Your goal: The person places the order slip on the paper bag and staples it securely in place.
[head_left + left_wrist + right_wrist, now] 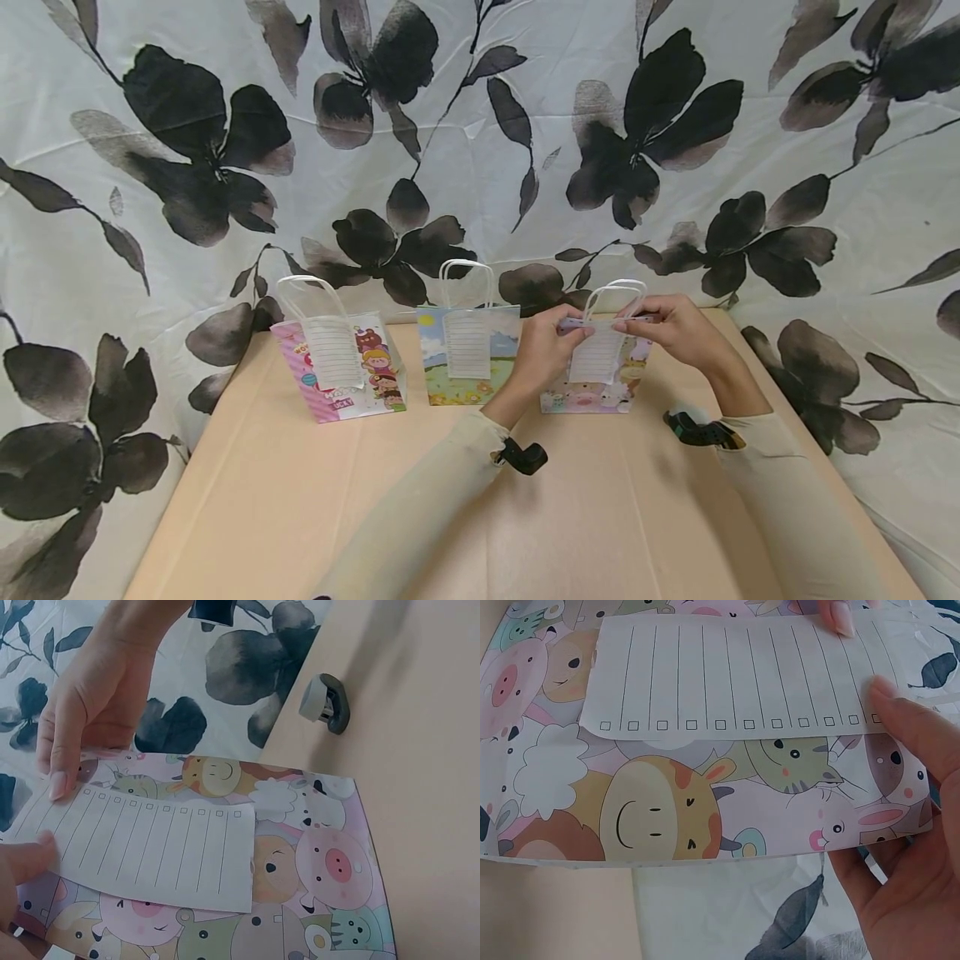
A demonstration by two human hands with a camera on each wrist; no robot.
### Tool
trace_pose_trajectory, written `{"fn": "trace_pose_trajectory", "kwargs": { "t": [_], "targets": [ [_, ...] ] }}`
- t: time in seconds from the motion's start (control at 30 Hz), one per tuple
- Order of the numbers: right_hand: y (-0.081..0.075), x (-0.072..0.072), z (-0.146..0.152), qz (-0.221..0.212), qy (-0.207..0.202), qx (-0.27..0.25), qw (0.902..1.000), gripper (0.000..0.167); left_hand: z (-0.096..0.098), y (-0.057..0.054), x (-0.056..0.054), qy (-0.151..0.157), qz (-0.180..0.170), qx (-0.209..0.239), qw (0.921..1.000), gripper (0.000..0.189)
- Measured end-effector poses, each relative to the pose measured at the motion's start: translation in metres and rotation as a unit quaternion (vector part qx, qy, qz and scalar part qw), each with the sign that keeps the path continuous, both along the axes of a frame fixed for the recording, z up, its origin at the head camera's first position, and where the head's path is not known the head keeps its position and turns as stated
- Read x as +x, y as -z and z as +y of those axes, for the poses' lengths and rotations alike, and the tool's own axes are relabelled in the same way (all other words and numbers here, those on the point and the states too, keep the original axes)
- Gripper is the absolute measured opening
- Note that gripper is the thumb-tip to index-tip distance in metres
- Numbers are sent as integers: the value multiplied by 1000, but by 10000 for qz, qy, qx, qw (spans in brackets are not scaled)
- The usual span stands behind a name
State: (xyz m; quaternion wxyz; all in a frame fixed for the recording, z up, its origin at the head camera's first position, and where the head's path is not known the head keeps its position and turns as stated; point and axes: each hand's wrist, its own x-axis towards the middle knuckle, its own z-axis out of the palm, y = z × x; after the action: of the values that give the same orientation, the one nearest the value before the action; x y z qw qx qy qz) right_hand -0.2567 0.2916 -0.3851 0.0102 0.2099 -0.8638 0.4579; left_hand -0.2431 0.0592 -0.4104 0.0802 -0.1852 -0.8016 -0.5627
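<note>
A paper gift bag (588, 398) printed with cartoon animals stands at the right of the row. A lined white checklist sheet (161, 844) lies over its front, up to the top edge. My left hand (546, 350) pinches the bag's top edge left of the white handles (617, 287), its thumb on the sheet. On the other side, my right hand (686, 329) grips the same edge. In the right wrist view its thumb (904, 712) presses the sheet's end while the other fingers go behind the bag.
To the left stand a bag with a meadow picture (450, 392) and a pink bag with cartoon figures (296, 354), each with a lined sheet on its front. They share a light tan table (525, 533). Behind hangs a white cloth with dark flowers (480, 167).
</note>
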Motion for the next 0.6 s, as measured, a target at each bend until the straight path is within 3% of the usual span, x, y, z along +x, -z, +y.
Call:
{"fn": "trace_pose_trajectory", "kwargs": {
  "t": [0.4, 0.6],
  "targets": [
    [-2, 0, 2, -30, -202, -174, 9996, 9, -1, -1, 1, 22, 72, -99, 9999, 18],
    [-1, 0, 1, -60, 68, -10, 10000, 6, -2, 0, 0, 35, 30, -90, 9999, 16]
  ]
}}
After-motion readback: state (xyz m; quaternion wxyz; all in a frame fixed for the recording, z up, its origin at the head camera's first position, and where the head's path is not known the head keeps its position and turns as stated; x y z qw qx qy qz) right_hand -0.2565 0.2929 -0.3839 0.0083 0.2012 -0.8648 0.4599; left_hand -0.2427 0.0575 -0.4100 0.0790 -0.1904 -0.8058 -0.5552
